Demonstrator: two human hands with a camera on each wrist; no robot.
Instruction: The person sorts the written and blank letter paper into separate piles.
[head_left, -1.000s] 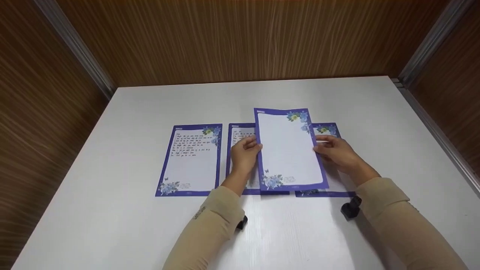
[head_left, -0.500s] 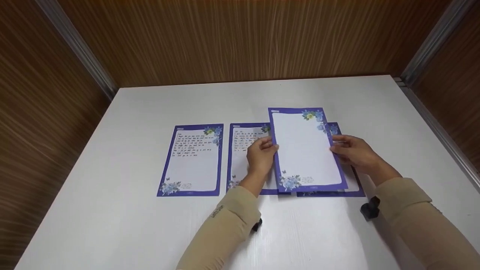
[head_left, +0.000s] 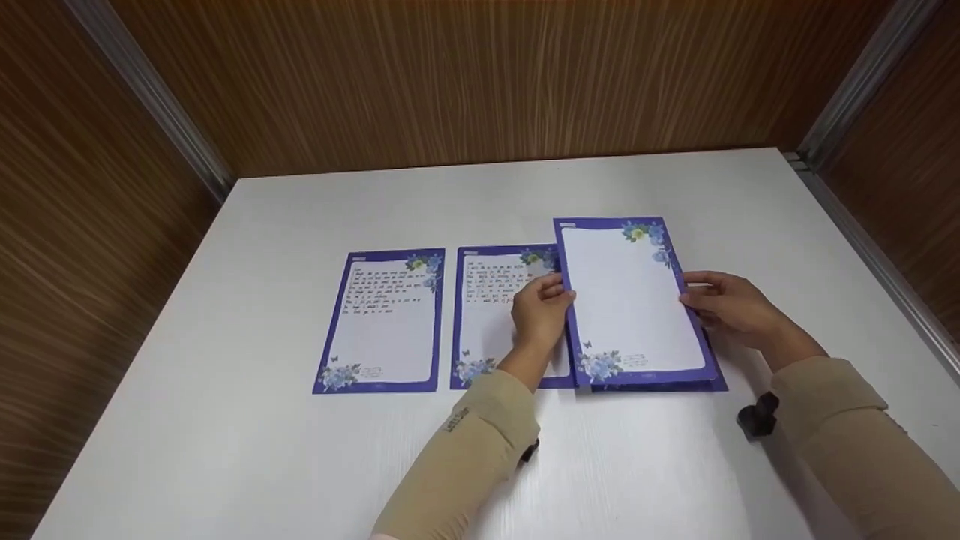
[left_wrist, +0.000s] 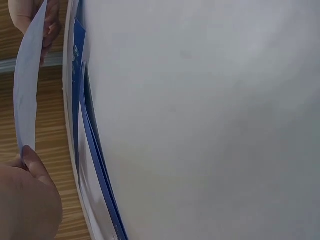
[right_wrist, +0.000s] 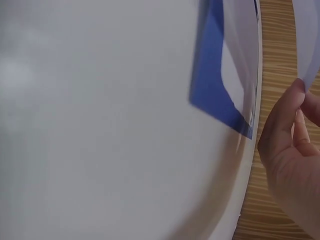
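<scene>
A blank sheet of letter paper (head_left: 626, 300) with a purple border and blue flowers is held above the table, slightly tilted. My left hand (head_left: 538, 319) pinches its left edge between thumb and fingers; my right hand (head_left: 731, 309) pinches the right edge. In both wrist views the held sheet (left_wrist: 27, 90) bows a little, raised off the table. Beneath it lies another purple-bordered sheet (head_left: 718, 379), mostly hidden, only its lower and right edges showing. Left of that lie a middle sheet (head_left: 499, 330) with handwriting, partly covered by my left hand, and a left sheet (head_left: 386, 341), also handwritten.
The sheets lie on a white table (head_left: 225, 315). Brown wood-grain panels (head_left: 480, 82) stand behind it and at both sides, with metal strips at the corners. Black devices (head_left: 757, 416) sit at both wrists.
Both hands have moved right with the blank sheet, from over the middle and right sheets to above the right one. More of the middle sheet's writing now shows.
</scene>
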